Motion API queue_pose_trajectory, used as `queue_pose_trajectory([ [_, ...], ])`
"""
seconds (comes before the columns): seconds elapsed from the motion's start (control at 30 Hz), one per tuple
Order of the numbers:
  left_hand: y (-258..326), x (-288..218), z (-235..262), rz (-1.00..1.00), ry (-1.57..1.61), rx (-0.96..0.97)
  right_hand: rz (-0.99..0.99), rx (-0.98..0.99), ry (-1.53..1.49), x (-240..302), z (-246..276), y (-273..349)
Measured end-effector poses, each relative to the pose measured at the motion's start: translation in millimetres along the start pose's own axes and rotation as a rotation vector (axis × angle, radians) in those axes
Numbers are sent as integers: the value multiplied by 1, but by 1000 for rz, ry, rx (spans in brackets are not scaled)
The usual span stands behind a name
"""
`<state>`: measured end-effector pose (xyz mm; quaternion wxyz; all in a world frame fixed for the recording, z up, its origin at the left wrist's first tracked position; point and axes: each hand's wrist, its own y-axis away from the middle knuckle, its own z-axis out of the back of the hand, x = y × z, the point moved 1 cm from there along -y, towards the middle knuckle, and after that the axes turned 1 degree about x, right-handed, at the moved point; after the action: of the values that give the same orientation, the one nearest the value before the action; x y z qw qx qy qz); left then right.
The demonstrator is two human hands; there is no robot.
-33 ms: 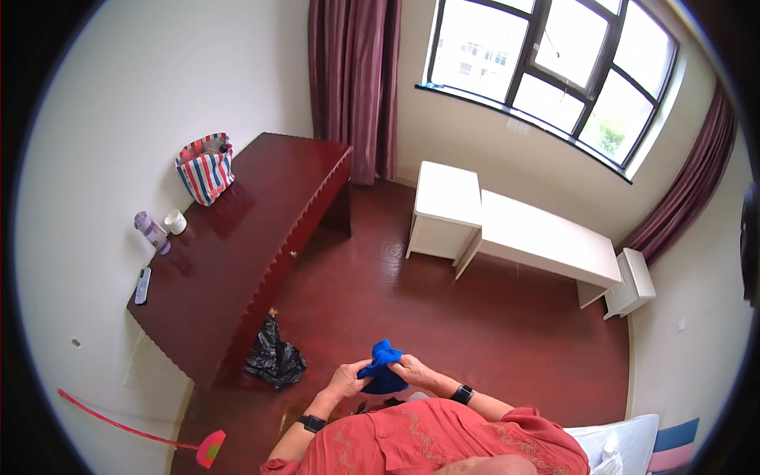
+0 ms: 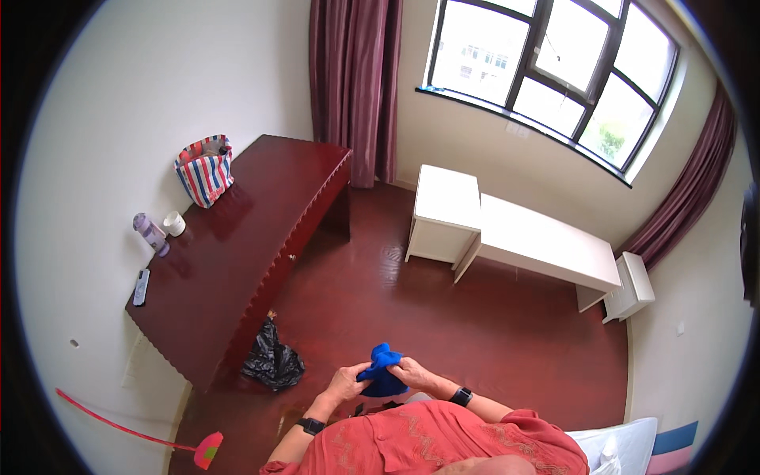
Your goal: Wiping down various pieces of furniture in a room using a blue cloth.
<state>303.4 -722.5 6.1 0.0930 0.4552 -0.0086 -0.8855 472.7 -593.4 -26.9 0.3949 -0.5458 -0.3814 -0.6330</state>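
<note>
Nothing of note has moved since the earlier frame: it was taken at the same instant, and hands, cloth and room match in every respect.

Blue cloth [image 2: 382, 372]: bunched into a lump, held in the air in front of the chest, above the dark red floor [image 2: 443, 317]. It rests on no worktop. A peak of fabric sticks up toward 12 o'clock; the bulk sags below between the two hands. Long axis runs roughly 12 to 6, tilted slightly; hard to fix, since the cloth is crumpled.

Left hand [image 2: 346, 384]: at 9 o'clock of the cloth, fingers closed on its left edge. Right hand [image 2: 412, 372]: at 3 o'clock of the cloth, fingers curled over its upper right side, gripping. Both touch the cloth; neither is clearly nearer. The right hand sits a little higher and covers more fabric. Each wrist carries a dark band.

Surroundings: dark red worktop [image 2: 237, 245] lies at 10 o'clock from the hands, well apart, carrying a striped bag [image 2: 204, 170], a purple bottle [image 2: 149, 232], a white cup [image 2: 174, 223] and a remote [image 2: 141, 286]. Black bag [image 2: 271, 360] on the floor at 9 o'clock, near the left hand's side. White bench [image 2: 546, 241] at 1 o'clock, well apart. Red broom [image 2: 207, 450] leans at 8 o'clock.
</note>
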Motion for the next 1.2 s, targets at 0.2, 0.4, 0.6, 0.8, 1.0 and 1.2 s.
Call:
queue_pose_trajectory([
  [0.2, -75, -17, -13, 50, -39, -51, 70, 70, 50, -14, 81, -39],
  [0.4, -205, -67, -88, 134, -50, -128, 159, 131, 57, -49, 240, -60],
  [0.6, -336, -114, -139, 188, -34, -200, 164, 274, 113, -58, 393, -95],
  [0.8, -388, -152, -138, 234, -34, -194, 155, 250, 109, -60, 444, -105],
  [1.0, -402, -149, -125, 213, -93, -124, 58, 265, 110, -54, 459, -116],
  [1.2, -422, -130, -111, 159, -3, -171, -77, 287, 96, -46, 465, -143],
])
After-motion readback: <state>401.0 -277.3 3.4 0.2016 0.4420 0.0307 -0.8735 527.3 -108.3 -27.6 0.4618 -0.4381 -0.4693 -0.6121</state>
